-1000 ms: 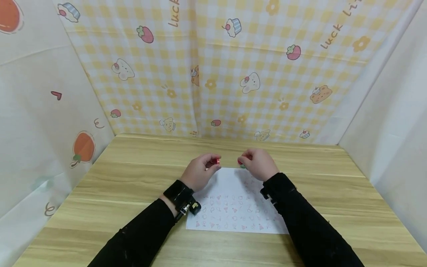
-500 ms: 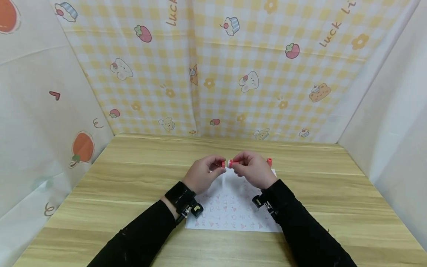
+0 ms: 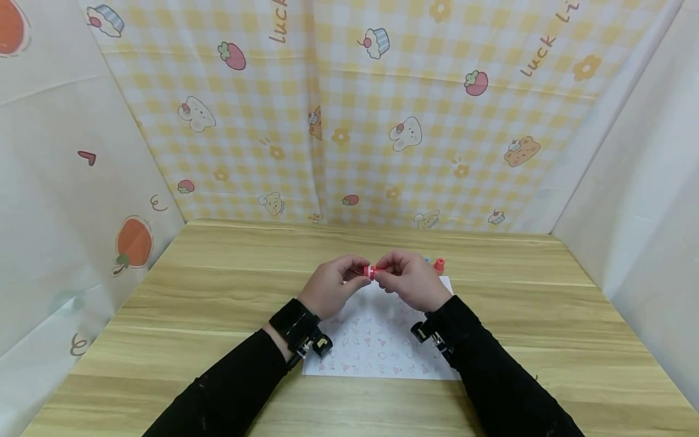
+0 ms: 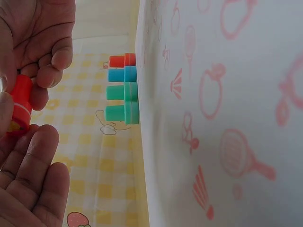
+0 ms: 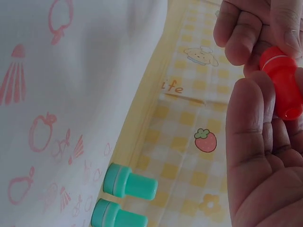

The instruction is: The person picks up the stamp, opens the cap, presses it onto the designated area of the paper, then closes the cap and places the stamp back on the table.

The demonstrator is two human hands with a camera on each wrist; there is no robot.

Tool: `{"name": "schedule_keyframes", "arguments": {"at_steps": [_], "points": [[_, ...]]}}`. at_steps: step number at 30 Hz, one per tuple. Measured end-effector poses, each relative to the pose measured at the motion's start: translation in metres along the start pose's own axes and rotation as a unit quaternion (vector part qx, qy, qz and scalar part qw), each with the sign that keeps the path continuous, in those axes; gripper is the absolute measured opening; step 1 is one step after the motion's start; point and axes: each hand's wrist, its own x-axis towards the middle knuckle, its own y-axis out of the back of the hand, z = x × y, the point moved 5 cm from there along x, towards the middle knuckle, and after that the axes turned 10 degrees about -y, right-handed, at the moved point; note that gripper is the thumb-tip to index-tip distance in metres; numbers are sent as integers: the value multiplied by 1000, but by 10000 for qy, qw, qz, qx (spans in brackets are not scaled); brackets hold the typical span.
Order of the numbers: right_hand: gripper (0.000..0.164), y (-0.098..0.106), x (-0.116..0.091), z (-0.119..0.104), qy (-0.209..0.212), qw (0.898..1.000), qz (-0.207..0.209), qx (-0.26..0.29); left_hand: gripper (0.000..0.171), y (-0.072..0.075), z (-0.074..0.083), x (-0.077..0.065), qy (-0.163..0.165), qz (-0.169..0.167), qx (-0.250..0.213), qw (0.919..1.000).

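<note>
A small red toy stamp (image 3: 371, 272) is held above the paper's far edge, between both hands. My left hand (image 3: 332, 286) pinches its cap end between thumb and fingers. On the handle end, my right hand (image 3: 412, 280) grips with thumb and fingertips. Cap and body meet at a thin white line on the red stamp (image 5: 284, 87) in the right wrist view. Fingers partly cover the stamp (image 4: 22, 94) in the left wrist view. Under the hands lies a white sheet of paper (image 3: 360, 363), covered with rows of small red printed shapes.
Behind the right hand stands another red stamp (image 3: 439, 266). The left wrist view shows a row with a blue stamp (image 4: 121, 74) and two green ones. A wooden table (image 3: 218, 261) carries everything, with a checked cloth (image 3: 360, 164) hanging behind it.
My right hand has brought the red stamp leftward to the cap in my left hand, and the two pieces now meet. A standing red stamp behind the right hand has come into view.
</note>
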Motion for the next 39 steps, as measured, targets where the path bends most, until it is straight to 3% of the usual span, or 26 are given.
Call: {"name": "schedule_keyframes", "arguments": {"at_steps": [22,29,34,39], "points": [[8,0,-3,1,22,9995,69,-295,22,1,7,-1,-197,-8,-27,9998],[9,3,-6,-1,-35,9985,113,-529,28,-2,7,1,-153,-321,-13,9994],[12,17,-8,2,-146,9950,441,-884,45,1,7,1,-92,-566,309,9979],[15,38,-8,8,-116,9894,793,-1214,50,9,5,0,-39,-674,890,9937]]}}
